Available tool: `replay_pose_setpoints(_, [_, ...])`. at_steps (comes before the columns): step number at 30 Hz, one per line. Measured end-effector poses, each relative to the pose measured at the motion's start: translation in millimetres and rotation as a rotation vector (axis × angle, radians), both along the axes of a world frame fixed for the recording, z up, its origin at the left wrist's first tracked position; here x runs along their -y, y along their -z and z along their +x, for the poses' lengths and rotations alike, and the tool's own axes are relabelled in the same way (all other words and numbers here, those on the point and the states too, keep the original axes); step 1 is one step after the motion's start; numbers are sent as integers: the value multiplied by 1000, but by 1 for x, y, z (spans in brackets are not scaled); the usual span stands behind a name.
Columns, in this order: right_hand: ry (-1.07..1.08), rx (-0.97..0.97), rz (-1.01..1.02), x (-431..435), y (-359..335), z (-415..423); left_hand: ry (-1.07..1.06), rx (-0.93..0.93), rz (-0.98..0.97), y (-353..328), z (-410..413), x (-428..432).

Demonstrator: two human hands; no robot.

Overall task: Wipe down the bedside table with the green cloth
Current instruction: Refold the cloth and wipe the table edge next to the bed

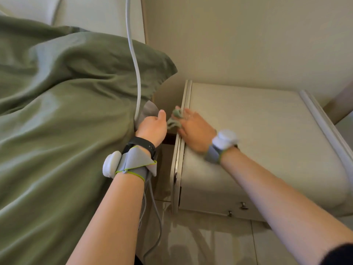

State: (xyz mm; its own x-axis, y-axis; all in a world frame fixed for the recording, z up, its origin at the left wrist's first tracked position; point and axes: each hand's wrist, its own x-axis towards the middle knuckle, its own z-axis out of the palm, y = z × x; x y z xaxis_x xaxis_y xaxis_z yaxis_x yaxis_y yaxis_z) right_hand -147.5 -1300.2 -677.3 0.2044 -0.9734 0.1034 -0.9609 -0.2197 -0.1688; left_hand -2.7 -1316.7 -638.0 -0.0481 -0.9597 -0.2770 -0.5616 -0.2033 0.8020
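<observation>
The right hand clutches a crumpled green cloth on the smooth cream bedside table, at its rounded edge. Just beside it the left hand rests by soft olive bedding; its grip cannot be told.

A bed is seen on the left, covered by an olive-green duvet that is rumpled into broad folds and draped over its side. Behind it, a cream padded headboard is set against the wall. A white cable is hung down across the duvet. The wall is finished in plain cream and is lit softly and evenly. The floor is laid with glossy pale tiles, in which light is reflected, and a thin grey cable is trailed down beside the bed.
</observation>
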Motion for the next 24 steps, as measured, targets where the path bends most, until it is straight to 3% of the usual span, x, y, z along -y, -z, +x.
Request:
replay_pose_setpoints(3, [158, 63, 106, 38, -2, -7, 26, 36, 8, 5, -1, 6])
replay_pose_setpoints(6, [108, 29, 25, 3, 4, 6, 62, 58, -9, 10, -3, 13])
replay_pose_setpoints(9, [-8, 141, 19, -40, 3, 18, 96, 80, -6, 15, -6, 16])
replay_pose_setpoints(13, [78, -34, 29, 46, -2, -15, 136, 69, -4, 20, -18, 21])
replay_pose_setpoints(17, [255, 51, 80, 108, 5, -37, 188, 49, 5, 21, -27, 19])
replay_pose_setpoints(24, [29, 99, -58, 69, 11, -31, 288, 24, -35, 27, -31, 24])
